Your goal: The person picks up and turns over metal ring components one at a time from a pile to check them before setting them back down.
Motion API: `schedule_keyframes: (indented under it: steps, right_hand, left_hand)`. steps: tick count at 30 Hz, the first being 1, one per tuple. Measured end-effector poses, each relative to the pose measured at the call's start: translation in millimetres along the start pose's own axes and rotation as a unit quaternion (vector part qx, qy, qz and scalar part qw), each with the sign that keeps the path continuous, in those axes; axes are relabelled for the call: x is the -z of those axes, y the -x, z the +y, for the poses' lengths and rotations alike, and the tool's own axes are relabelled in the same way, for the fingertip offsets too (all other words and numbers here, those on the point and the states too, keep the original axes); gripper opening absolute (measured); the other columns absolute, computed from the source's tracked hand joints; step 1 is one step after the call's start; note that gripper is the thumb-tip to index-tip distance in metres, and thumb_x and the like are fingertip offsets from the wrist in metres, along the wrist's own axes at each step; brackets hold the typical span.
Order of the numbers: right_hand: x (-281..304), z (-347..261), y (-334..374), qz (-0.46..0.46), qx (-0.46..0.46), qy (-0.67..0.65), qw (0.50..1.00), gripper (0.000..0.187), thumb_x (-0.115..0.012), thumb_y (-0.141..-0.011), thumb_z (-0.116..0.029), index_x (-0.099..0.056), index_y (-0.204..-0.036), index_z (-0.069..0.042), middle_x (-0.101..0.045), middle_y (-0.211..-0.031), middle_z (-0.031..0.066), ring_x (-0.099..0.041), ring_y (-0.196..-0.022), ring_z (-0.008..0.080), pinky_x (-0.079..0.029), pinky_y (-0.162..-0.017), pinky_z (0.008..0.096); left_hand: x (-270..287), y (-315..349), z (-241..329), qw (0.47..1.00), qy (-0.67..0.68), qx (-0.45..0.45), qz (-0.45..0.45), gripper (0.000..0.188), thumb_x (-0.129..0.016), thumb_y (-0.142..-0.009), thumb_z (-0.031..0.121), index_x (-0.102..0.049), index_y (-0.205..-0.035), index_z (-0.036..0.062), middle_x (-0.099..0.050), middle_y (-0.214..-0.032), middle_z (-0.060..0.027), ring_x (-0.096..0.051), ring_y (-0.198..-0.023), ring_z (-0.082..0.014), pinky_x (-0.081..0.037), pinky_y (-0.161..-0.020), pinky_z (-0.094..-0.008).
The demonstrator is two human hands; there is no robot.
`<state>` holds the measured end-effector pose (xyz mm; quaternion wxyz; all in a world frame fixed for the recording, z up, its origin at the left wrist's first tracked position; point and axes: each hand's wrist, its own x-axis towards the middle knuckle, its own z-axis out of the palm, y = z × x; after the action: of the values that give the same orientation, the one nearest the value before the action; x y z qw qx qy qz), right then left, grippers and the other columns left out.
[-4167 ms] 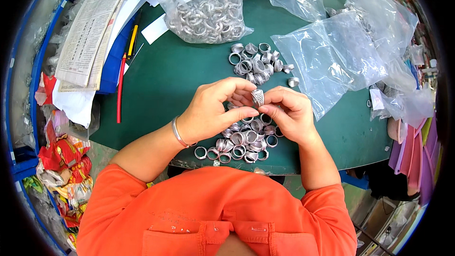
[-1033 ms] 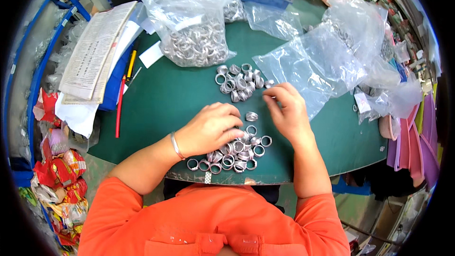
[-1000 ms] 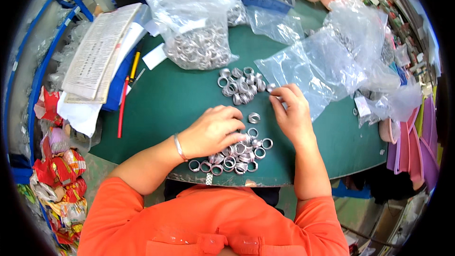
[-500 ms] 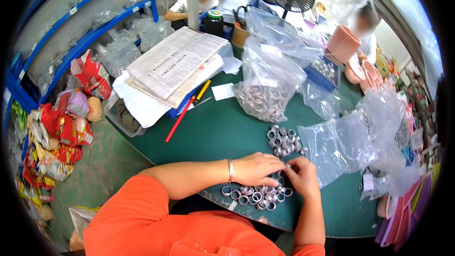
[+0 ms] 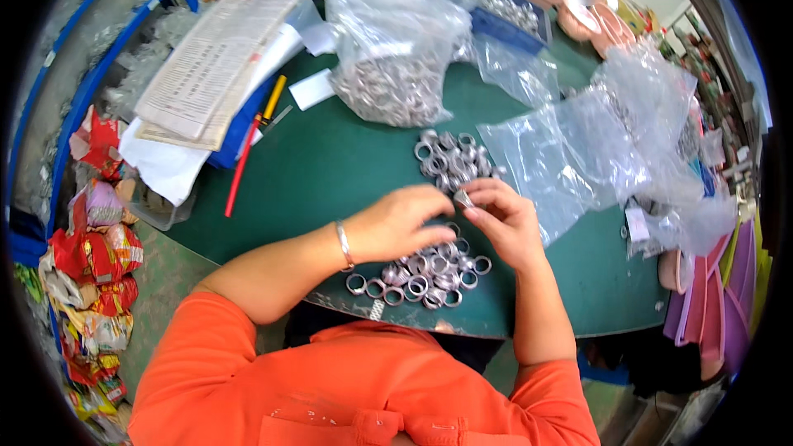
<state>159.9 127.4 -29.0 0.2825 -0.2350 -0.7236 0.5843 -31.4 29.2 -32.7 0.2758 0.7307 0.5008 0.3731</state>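
Between the thumb and fingers of my right hand (image 5: 504, 221) is a silver metal ring (image 5: 462, 197), held just above the table. My left hand (image 5: 395, 225), a bracelet on its wrist, hovers over the near pile of metal rings (image 5: 423, 279); its fingers are apart, a little blurred, and no object shows in them. That pile lies by the table's front edge, partly hidden under my left hand. Just beyond my right hand sits a second heap of metal rings (image 5: 446, 157).
Flat clear plastic bags (image 5: 537, 161) lie to the right. Further back stand a bag full of rings (image 5: 388, 87) and a blue tray (image 5: 520, 33) of metal parts. Papers (image 5: 216, 66) and a red pen (image 5: 239, 172) are at the left. A person sits across the table.
My hands have moved apart. The right one has lifted with a ring in its fingertips, while the left has drawn off to the left. The whole view has tilted downward.
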Motion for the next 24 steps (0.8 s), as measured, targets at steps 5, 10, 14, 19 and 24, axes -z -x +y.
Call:
schedule_keyframes:
  steps: [5, 10, 14, 19, 24]
  right_hand:
    - [-10, -4, 7, -0.005, 0.008, -0.147, 0.989, 0.028, -0.066, -0.079, 0.005, -0.059, -0.105, 0.003, -0.059, -0.107, 0.0105, -0.058, -0.094, 0.0143, -0.050, -0.078, 0.0250]
    - [-12, -8, 5, -0.027, 0.020, -0.106, 0.994, 0.037, -0.066, -0.077, 0.008, -0.057, -0.113, 0.004, -0.056, -0.105, 0.0082, -0.058, -0.090, 0.0133, -0.051, -0.079, 0.0248]
    - [-10, -5, 4, -0.029, 0.019, -0.098, 0.995, 0.035, -0.067, -0.075, 0.009, -0.060, -0.108, 0.003, -0.055, -0.106, 0.0088, -0.059, -0.092, 0.0143, -0.051, -0.075, 0.0244]
    - [-12, -8, 1, -0.030, 0.067, -0.028, 0.997, 0.032, -0.069, -0.072, 0.008, -0.063, -0.102, 0.001, -0.061, -0.104, 0.0120, -0.060, -0.092, 0.0159, -0.052, -0.073, 0.0245]
    - [-8, -9, 1, -0.015, 0.163, 0.095, 0.982, 0.035, -0.071, -0.067, 0.006, -0.065, -0.100, -0.005, -0.064, -0.105, 0.0080, -0.060, -0.087, 0.0195, -0.049, -0.070, 0.0288]
  left_hand:
    - [4, -4, 11, 0.966, 0.212, 0.133, 0.067, 0.043, -0.073, -0.076, 0.004, -0.051, -0.113, 0.0005, -0.063, -0.098, -0.0102, -0.061, -0.092, -0.0146, -0.051, -0.080, -0.0278]
    - [1, 0, 10, 0.925, 0.349, 0.125, 0.082, 0.035, -0.068, -0.078, -0.004, -0.051, -0.109, -0.0027, -0.063, -0.096, -0.0094, -0.062, -0.090, -0.0150, -0.052, -0.081, -0.0278]
    - [1, -1, 8, 0.927, 0.335, 0.145, 0.083, 0.031, -0.068, -0.079, -0.004, -0.052, -0.105, -0.0029, -0.063, -0.095, -0.0092, -0.063, -0.088, -0.0141, -0.052, -0.078, -0.0268]
    - [3, 1, 6, 0.939, 0.301, 0.150, 0.073, 0.029, -0.068, -0.078, -0.005, -0.053, -0.102, -0.0019, -0.063, -0.093, -0.0083, -0.063, -0.088, -0.0140, -0.053, -0.077, -0.0261]
    - [-2, -1, 7, 0.883, 0.443, 0.131, 0.089, 0.027, -0.071, -0.077, -0.001, -0.052, -0.096, 0.0002, -0.062, -0.094, -0.0064, -0.063, -0.085, -0.0126, -0.052, -0.077, -0.0245]
